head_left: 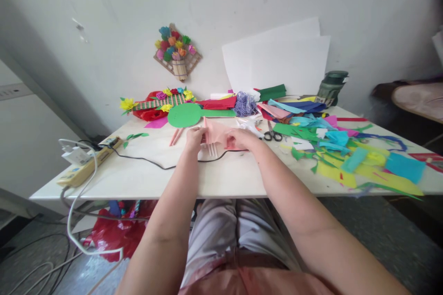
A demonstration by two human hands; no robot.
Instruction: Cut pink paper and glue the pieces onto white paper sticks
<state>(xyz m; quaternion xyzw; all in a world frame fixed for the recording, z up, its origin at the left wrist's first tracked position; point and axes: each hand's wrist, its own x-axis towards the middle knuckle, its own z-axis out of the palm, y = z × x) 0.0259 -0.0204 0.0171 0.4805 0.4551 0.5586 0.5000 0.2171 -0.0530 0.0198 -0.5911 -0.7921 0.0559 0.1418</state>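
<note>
A sheet of pale pink crepe paper (218,131) spans the gap between my two hands above the white table. My left hand (195,138) pinches its left edge. At the paper's right side, my right hand (241,139) has its fingers closed on it, with a bit of redder pink showing under the fingertips. Several short white sticks (212,150) lie just below the paper. Two pink sticks (176,136) rest left of my left hand. Behind the paper lies a green paddle-shaped piece (184,115) with a long strip as its handle.
A black cable (148,161) crosses the table from a power strip (90,166). Scissors (272,135) lie right of my right hand, beside scattered coloured paper scraps (332,147). Purple yarn (245,104), a flower-decorated piece (161,102) and a dark green bottle (331,88) stand farther back.
</note>
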